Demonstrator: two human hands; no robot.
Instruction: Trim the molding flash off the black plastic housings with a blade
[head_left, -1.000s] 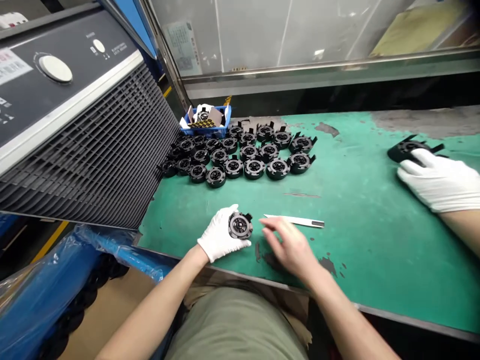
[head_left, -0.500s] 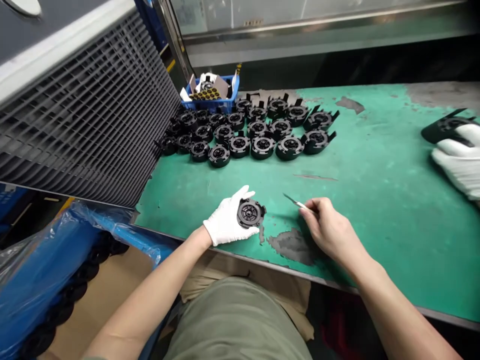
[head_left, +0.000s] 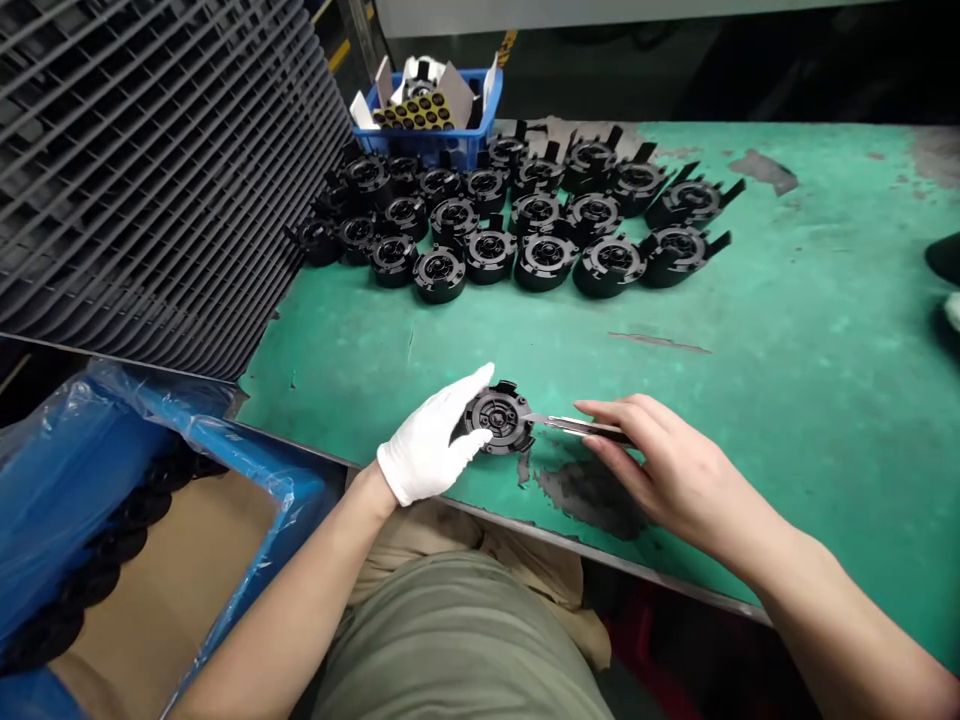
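Left hand [head_left: 424, 445]: white-gloved, thumb and fingers clamped around a black round plastic part
Black round plastic part [head_left: 498, 418]: in the left hand, slotted face up, above the near edge of the green tabletop [head_left: 787, 420]
Right hand [head_left: 675, 460]: bare, thumb and fingers pinched on a slim craft knife
Craft knife [head_left: 564, 425]: pointing left, its tip at the part's right rim; too small to tell if it touches
Similar black parts [head_left: 491, 248]: in crowded rows on the far left, many with upright tabs
Blue plastic bin [head_left: 442, 148]: behind those rows, holding a yellow sheet [head_left: 416, 112] with dark circles
Slatted grille [head_left: 165, 180]: far left, beside the rows
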